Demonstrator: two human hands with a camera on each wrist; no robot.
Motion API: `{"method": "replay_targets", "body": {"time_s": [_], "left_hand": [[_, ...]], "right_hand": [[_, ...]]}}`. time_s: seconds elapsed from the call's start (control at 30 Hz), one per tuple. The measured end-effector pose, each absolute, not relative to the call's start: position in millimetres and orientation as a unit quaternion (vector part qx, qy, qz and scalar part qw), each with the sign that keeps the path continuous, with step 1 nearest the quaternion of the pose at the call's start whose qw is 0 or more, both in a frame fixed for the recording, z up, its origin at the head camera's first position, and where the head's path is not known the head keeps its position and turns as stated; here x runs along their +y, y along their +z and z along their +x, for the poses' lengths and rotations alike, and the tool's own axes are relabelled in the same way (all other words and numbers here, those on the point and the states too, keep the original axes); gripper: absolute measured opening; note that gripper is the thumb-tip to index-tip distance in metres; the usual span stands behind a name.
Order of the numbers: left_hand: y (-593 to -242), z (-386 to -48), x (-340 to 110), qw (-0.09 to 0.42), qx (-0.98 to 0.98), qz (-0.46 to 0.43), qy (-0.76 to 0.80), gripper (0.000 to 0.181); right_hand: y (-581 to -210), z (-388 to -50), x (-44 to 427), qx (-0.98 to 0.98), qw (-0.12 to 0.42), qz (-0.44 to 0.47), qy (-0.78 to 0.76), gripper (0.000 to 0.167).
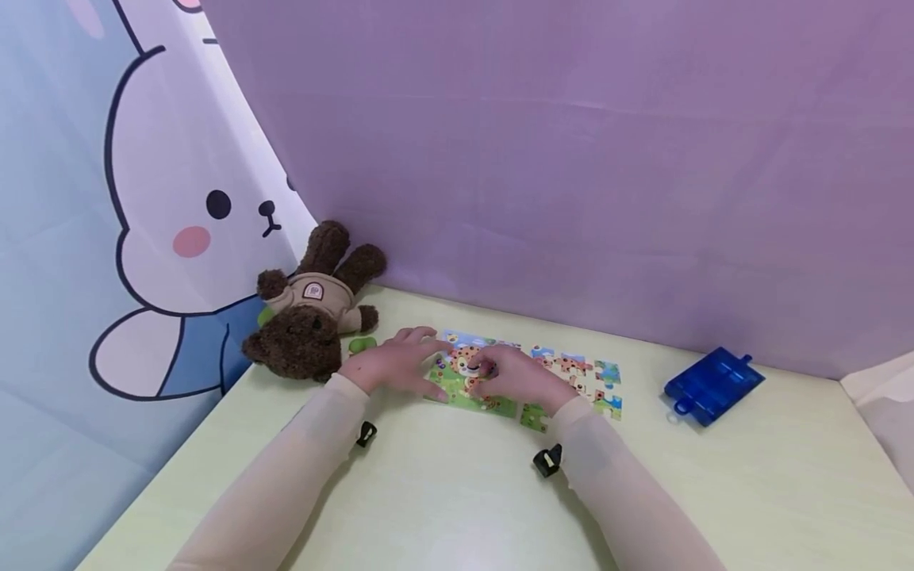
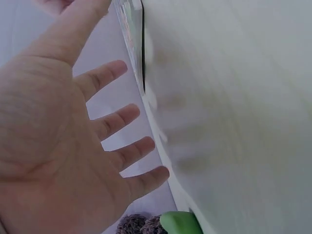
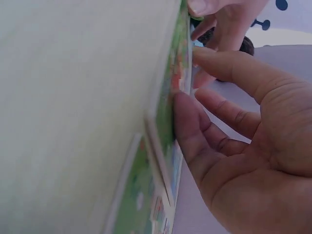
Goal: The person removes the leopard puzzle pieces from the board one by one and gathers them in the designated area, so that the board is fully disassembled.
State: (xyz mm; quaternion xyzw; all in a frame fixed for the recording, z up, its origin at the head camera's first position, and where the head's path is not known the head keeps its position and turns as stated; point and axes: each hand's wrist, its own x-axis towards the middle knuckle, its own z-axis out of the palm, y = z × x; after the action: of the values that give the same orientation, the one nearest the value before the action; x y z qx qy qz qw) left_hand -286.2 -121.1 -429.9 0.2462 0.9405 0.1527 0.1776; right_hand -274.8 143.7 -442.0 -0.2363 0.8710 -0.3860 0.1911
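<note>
A colourful picture card point(image 1: 457, 390) with a spotted cartoon animal lies flat on the table, partly covered by the hands. My left hand point(image 1: 400, 362) hovers at its left end, fingers spread, holding nothing; in the left wrist view the palm and fingers point(image 2: 114, 124) show bare. Over the middle of the card is my right hand point(image 1: 517, 377). Its fingers point(image 3: 186, 114) are bent, with a fingertip at the card's surface and the thumb held apart. No loose piece shows between them. Jigsaw pieces point(image 1: 610, 373), partly joined with gaps, lie just right of the card.
A brown teddy bear point(image 1: 303, 337) lies at the back left, with a green object point(image 1: 362, 345) beside it. To the right is a translucent blue plastic case point(image 1: 714, 386). A purple cloth point(image 1: 571, 198) hangs behind the table point(image 1: 443, 492).
</note>
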Motion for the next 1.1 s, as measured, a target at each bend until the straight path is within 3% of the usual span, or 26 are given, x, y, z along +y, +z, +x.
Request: {"method": "replay_targets", "body": {"time_s": [0.37, 1.1], "left_hand": [[-431.8, -290.4, -120.5, 0.181, 0.947, 0.237, 0.122, 0.109], [-430.9, -290.2, -116.9, 0.191, 0.948, 0.235, 0.098, 0.105]], "right_hand": [[-448.6, -272.1, 143.5, 0.879, 0.180, -0.233, -0.376, 0.049], [-450.0, -273.0, 141.8, 0.879, 0.205, -0.267, -0.338, 0.040]]}}
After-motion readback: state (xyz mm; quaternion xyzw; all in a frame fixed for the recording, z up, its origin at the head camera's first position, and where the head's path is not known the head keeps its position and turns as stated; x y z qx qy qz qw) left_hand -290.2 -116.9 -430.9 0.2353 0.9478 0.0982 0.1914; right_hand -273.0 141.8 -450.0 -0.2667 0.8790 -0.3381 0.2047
